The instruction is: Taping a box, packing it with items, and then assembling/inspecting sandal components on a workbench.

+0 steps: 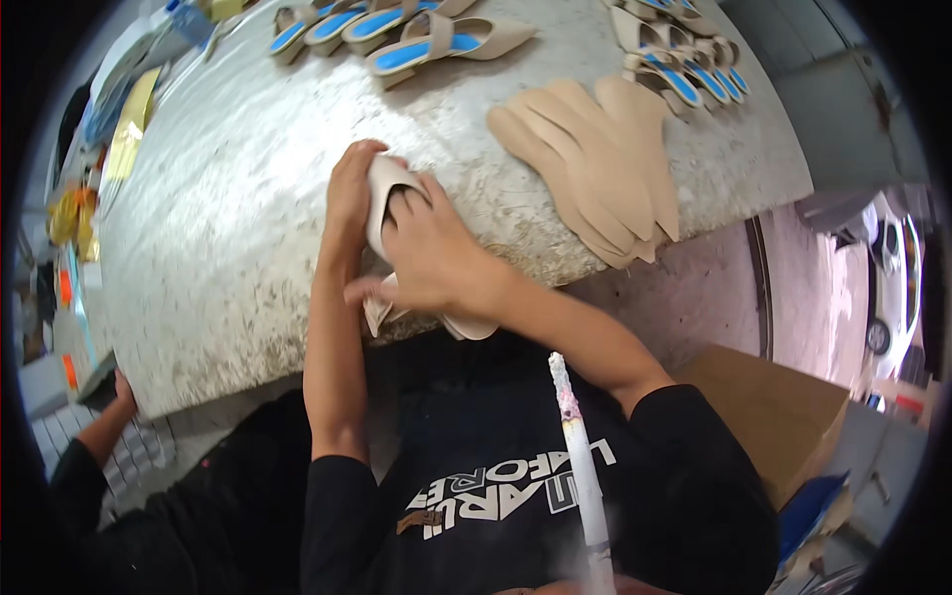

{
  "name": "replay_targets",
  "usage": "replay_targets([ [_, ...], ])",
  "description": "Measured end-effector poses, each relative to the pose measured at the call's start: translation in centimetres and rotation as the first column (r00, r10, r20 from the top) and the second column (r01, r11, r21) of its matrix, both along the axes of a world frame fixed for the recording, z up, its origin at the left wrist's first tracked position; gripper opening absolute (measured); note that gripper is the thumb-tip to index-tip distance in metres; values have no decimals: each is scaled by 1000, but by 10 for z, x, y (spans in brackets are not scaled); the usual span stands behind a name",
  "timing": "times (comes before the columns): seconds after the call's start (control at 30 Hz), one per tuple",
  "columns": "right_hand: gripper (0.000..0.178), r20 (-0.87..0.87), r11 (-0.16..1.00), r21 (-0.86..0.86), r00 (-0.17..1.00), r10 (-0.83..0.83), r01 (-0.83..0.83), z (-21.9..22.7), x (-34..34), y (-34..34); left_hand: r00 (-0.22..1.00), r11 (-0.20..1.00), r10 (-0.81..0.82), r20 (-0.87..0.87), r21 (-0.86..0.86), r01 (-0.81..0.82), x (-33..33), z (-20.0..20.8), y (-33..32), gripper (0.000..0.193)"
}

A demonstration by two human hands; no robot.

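Note:
A beige shoe (378, 213) is held at the near edge of the worktable, its toe pointing away from me. My left hand (349, 190) wraps round its left side and toe. The fingers of my right hand (436, 248) reach into the shoe's dark opening and bend out of sight, with the thumb spread to the left. Beige straps or flaps (382, 307) hang below the right hand at the table edge; the rest of the shoe is hidden under it. To the right lies a fanned pile of beige insoles (585, 149).
Several beige shoes with blue footbeds (426, 50) stand at the far edge, and more shoes (684, 74) at the far right of the worktable (228, 238). A lit cigarette (585, 466) juts up below my arms. Another person's hand (123, 395) is at the left corner. A cardboard box (764, 412) stands right.

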State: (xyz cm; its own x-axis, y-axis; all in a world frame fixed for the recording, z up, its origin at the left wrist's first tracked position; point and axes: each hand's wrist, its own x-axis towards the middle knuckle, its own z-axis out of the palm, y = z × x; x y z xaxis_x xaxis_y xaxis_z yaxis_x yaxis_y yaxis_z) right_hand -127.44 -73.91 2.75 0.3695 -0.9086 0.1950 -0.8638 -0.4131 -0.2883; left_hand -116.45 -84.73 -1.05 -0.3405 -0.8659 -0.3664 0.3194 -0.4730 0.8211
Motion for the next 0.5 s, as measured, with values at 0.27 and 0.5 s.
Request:
replay_targets([
  [0.27, 62, 298, 962, -156, 940, -168, 222, 36, -109, 117, 953, 971, 9, 303, -229, 63, 102, 17, -56, 43],
  [0.5, 34, 178, 758, -182, 779, -601, 626, -30, -185, -20, 189, 279, 815, 549, -655, 702, 185, 57, -163, 39],
])
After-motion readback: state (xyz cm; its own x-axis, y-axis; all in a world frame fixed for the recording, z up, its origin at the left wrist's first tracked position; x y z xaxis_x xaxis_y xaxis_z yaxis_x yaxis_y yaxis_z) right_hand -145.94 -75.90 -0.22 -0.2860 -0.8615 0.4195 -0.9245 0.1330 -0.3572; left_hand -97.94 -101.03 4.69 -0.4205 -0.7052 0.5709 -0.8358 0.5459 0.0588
